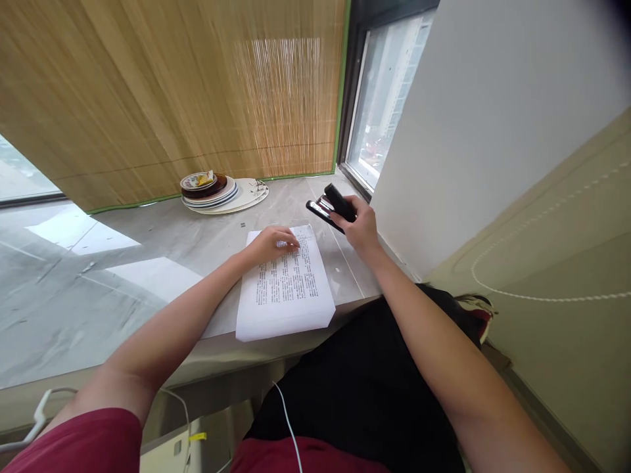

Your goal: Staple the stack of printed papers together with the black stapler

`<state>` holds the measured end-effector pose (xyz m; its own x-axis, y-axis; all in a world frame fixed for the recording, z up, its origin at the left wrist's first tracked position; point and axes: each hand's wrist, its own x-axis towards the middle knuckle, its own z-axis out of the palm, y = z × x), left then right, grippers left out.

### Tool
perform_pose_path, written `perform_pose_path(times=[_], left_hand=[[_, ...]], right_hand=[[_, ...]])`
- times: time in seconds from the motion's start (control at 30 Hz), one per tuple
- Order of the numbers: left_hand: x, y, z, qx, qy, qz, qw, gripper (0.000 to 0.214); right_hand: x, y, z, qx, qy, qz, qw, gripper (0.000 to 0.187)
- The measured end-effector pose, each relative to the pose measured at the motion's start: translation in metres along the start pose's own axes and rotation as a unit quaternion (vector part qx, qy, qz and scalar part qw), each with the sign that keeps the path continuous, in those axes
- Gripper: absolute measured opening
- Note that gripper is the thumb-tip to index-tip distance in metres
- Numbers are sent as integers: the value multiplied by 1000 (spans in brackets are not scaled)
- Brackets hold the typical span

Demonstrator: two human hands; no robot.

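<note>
Printed sheets of white paper (283,315) lie on the grey windowsill, their near edge reaching past its front edge. My left hand (273,246) rests on the upper left part of the paper, fingers extended and slightly bent, holding nothing. A black stapler (339,200) is in my right hand (362,228), gripped from the right side with its jaws apart. It is off the upper right corner of the paper and does not touch it. Whether the stapler touches the sill I cannot tell.
A stack of plates and small dishes (210,190) stands at the back, by a bamboo blind (207,85). A window (387,98) and a white wall (488,118) close off the right side. Near my lap hangs a white cable (288,424).
</note>
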<state>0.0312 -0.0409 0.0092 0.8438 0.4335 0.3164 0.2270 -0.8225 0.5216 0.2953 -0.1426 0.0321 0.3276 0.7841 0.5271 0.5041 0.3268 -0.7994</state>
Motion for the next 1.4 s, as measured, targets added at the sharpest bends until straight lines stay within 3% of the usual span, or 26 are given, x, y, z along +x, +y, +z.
perform_pose_path(times=[0.2, 0.37, 0.67, 0.73, 0.8, 0.87, 0.93, 1.0, 1.07, 1.13, 1.3, 1.37, 1.4], left_hand=[[1, -1, 2, -6, -42, 29, 999, 33], [2, 3, 2, 44, -54, 10, 997, 36], [3, 11, 10, 152, -96, 44, 983, 22], [4, 8, 4, 174, -45, 6, 984, 20], [2, -3, -10, 190, 84, -75, 975, 20], [-6, -20, -31, 202, 219, -167, 940, 17], [-20, -40, -53, 236, 289, -265, 889, 13], [-37, -60, -72, 245, 309, -380, 837, 5], [-54, -75, -86, 227, 308, -493, 782, 16], [-67, -84, -94, 197, 307, -539, 759, 25], [-69, -79, -90, 230, 310, -572, 723, 16], [-57, -70, -80, 260, 309, -531, 745, 17], [-49, -64, -73, 260, 310, -472, 783, 18]], right_hand=[[-9, -7, 13, -8, -43, 17, 999, 30], [-12, -9, 17, -4, -71, 21, 997, 32], [-14, -7, 21, -13, -93, 9, 996, 30], [-15, -6, 21, -8, -94, 10, 996, 30], [-16, -5, 22, -2, -91, 18, 996, 30], [-17, -4, 23, 3, -88, 25, 996, 31], [-20, -4, 26, 9, -104, 21, 994, 30], [-24, -4, 32, 13, -141, 3, 990, 30], [-31, -4, 40, 3, -189, -21, 982, 32], [-40, -4, 50, -15, -225, -38, 973, 33], [-53, -11, 69, -14, -260, -49, 964, 37], [-49, -14, 68, 12, -283, -55, 958, 39], [-45, -15, 65, 26, -295, -57, 954, 39]])
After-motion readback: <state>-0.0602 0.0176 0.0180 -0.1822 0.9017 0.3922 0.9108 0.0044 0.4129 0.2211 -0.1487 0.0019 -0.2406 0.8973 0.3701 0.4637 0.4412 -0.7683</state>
